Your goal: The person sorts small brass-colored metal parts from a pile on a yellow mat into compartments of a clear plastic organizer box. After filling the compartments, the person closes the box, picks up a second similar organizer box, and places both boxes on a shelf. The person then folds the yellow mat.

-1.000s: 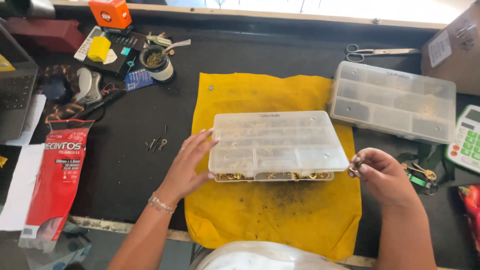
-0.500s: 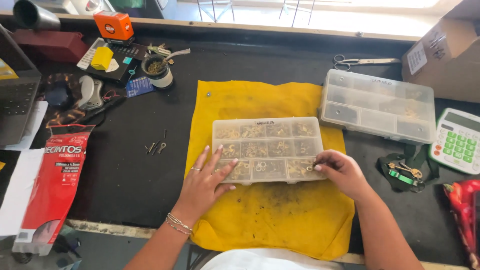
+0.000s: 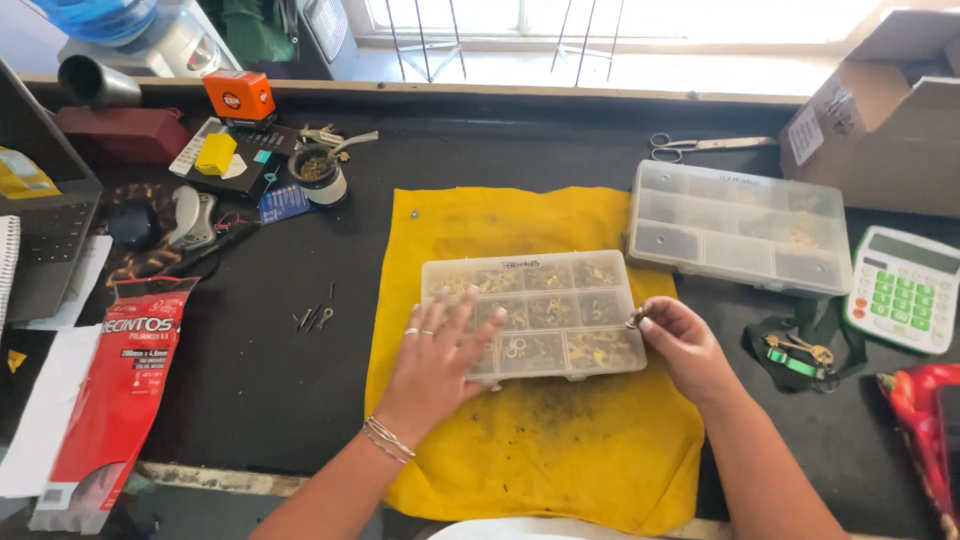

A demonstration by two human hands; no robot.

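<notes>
We see left hand [image 3: 437, 362] flat, fingers spread, on parts box [image 3: 535, 315] lid | right hand [image 3: 683, 345] pinches small metal piece [image 3: 634, 319] at box's right end | box long axis left-right

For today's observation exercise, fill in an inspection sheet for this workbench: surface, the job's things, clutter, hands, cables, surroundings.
Surface: black bench top with a yellow cloth spread on it.
Job's things: clear compartment box, lid shut, small metal parts inside, lying on the cloth.
Clutter: second clear box, scissors, calculator, red packet, orange tool, loose screws.
Hands: left hand flat on the lid; right hand at the box's right edge, fingers pinching a small metal piece.
Cables: nothing seen.
Surroundings: window behind, cardboard carton at right.
</notes>
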